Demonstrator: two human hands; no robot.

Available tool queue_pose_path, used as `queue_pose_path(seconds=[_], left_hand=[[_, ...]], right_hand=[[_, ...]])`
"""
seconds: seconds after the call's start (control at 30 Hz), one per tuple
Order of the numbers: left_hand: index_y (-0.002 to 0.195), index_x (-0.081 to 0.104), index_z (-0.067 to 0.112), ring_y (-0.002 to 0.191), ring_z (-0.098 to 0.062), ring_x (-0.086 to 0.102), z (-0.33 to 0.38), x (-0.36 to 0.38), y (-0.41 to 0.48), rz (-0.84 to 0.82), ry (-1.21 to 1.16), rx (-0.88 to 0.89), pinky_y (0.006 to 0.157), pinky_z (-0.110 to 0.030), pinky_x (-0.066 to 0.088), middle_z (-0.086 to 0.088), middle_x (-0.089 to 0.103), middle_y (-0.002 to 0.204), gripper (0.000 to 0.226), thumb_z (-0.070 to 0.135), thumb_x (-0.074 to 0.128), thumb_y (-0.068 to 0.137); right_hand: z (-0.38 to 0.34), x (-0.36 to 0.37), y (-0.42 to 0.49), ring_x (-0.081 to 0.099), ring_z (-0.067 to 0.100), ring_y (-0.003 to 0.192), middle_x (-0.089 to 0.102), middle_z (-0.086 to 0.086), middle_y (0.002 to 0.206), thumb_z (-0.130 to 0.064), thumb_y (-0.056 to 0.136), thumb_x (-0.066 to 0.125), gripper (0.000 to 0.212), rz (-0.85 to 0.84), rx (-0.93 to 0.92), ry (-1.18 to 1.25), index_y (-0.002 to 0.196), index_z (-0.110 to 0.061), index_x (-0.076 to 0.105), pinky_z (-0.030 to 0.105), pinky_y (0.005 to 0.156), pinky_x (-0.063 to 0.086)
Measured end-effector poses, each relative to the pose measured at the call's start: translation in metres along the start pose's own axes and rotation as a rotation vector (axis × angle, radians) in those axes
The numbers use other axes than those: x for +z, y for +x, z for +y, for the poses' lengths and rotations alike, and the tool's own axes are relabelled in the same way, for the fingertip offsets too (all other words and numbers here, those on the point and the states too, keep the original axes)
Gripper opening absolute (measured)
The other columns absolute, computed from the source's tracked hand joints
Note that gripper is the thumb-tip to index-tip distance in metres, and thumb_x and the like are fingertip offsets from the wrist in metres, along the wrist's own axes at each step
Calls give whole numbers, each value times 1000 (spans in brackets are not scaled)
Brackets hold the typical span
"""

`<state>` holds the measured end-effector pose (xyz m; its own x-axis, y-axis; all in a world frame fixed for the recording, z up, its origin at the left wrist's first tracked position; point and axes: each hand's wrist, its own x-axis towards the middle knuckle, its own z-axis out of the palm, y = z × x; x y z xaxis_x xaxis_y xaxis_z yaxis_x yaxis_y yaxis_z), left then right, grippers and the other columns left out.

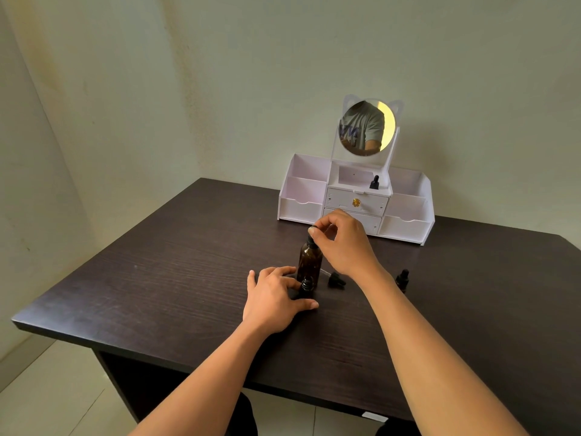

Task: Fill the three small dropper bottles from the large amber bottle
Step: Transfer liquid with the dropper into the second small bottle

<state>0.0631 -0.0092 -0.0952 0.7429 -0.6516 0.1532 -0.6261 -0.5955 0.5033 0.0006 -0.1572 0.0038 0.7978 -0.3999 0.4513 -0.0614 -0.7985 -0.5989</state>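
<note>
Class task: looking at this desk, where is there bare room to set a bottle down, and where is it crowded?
Free: the wide left part of the table, between the left hand and the left edge, and the near strip under the forearms. Crowded: the middle, where the large amber bottle, a small bottle, a loose dropper cap and the right hand bunch before the white organizer.

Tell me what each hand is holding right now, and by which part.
The right hand pinches the dropper top of the large amber bottle; the left hand steadies an open small bottle by its base.
</note>
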Motion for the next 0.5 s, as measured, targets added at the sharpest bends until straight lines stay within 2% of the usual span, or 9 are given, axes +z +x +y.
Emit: queue_pose_path(seconds=[0.27,0.5], left_hand=[[121,70,37,145,-13,23,-1,1,0,2,5,-2,122,-55,0,18,40,153,57,73,65,78],[121,70,36,145,-13,24,-2,1,1,4,4,-1,122,-56,1,18,40,153,57,73,65,77]], right_hand=[[1,1,0,55,2,77,61,-8,89,-25,92,68,8,10,2,-7,85,-22,64,17,70,42],[0,1,-1,56,4,79,61,-8,88,-25,91,68,9,18,-14,-10,84,-22,65,31,80,51]])
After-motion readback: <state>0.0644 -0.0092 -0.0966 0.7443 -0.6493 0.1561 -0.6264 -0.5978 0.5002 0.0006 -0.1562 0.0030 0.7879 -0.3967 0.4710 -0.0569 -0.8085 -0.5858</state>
